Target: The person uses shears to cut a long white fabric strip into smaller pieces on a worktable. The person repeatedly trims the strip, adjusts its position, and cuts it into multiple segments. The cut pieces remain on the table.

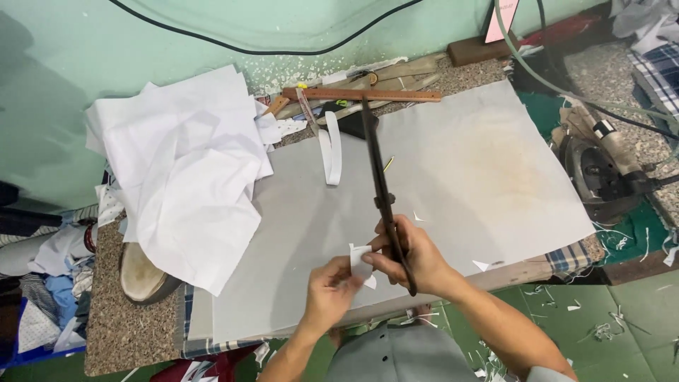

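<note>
My right hand (414, 255) grips the handles of long dark scissors (380, 185), whose blades point away from me toward the wall. My left hand (331, 286) pinches a small white fabric piece (360, 263) close against the scissor handles. Both hands hover over the near edge of a large grey sheet (467, 177) spread on the table. A narrow white fabric strip (331, 157) lies on the sheet's far side.
A crumpled pile of white cloth (187, 166) covers the table's left. Wooden rulers (361, 94) lie by the wall. An iron (601, 166) with cords sits at right. A wooden block (141, 277) rests at the left edge. Fabric scraps (601, 329) litter the green floor.
</note>
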